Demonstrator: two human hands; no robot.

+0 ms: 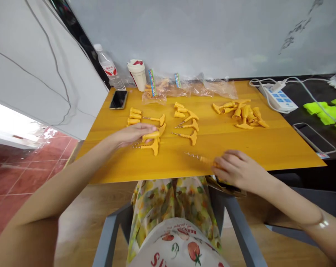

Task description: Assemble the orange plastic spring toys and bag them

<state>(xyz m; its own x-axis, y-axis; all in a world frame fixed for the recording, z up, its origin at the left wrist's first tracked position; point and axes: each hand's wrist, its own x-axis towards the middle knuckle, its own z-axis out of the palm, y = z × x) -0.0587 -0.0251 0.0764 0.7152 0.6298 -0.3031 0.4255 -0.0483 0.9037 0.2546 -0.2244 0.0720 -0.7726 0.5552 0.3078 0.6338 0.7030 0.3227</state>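
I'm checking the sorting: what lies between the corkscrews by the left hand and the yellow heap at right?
The head view shows a middle group of yellow corkscrews and sleeves, with tabletop either side.

Open tabletop [240, 139] separates the right hand [236, 168] from a yellow pile [245, 113] directly beyond it, while loose corkscrews [195, 125] obstruct the stretch just right of the left hand [133, 134].
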